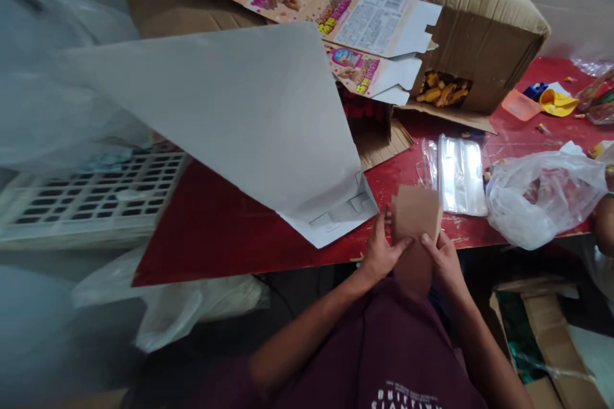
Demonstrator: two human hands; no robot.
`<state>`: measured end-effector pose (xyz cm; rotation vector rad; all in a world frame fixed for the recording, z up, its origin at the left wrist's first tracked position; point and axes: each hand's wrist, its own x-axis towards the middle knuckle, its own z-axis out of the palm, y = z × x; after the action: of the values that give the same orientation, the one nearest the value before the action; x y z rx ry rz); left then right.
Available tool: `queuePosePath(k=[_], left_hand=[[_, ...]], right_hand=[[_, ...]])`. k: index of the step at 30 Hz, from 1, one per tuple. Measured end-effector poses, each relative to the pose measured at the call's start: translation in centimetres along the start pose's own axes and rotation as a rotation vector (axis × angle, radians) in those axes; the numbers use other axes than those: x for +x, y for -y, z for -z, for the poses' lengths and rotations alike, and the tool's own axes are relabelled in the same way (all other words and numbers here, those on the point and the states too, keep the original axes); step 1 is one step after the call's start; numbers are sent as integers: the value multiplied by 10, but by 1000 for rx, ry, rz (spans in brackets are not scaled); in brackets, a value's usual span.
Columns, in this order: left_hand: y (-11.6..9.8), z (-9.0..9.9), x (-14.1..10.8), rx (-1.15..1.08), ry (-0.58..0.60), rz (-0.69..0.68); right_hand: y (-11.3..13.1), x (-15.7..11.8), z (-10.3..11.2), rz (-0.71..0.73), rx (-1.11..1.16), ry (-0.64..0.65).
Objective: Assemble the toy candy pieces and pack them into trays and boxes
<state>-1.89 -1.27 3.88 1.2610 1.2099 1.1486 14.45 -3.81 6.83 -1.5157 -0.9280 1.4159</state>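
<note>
Both my hands grip a small carton (pixel 416 220) of plain tan-brown cardboard at the front edge of the red table. On its left side lies my left hand (pixel 384 249), thumb across the front face and fingers behind it. My right hand (pixel 444 259) holds the opposite side, its thumb pressed on the same face. The carton's lower part hangs near my dark maroon top (pixel 393 345). Just beyond it rests a stack of clear plastic bags (pixel 461 176). To the left, a large sheet of white-backed card (pixel 249 121) reaches close to my left hand.
Printed flat cartons (pixel 369 19) lean at the back. A brown cardboard box (pixel 480 32) shows orange-yellow pieces (pixel 444 91) through a cutout. A crumpled clear bag (pixel 542 195) lies at right on the red table (pixel 206 230). A white plastic crate (pixel 96 195) stands left; an open box (pixel 551 332) sits lower right.
</note>
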Motion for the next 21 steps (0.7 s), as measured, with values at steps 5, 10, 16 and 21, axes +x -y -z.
queuePosePath(k=[5, 10, 16, 21], left_hand=[[-13, 7, 23, 626, 2, -589], [-19, 18, 34, 418, 524, -234], [-14, 35, 29, 68, 261, 123], [-13, 40, 28, -111, 100, 269]], right_hand=[[-4, 3, 12, 160, -463, 49], [-9, -5, 12, 111, -288, 361], [-28, -16, 40, 298, -566, -436], [-32, -17, 47, 31, -138, -310]])
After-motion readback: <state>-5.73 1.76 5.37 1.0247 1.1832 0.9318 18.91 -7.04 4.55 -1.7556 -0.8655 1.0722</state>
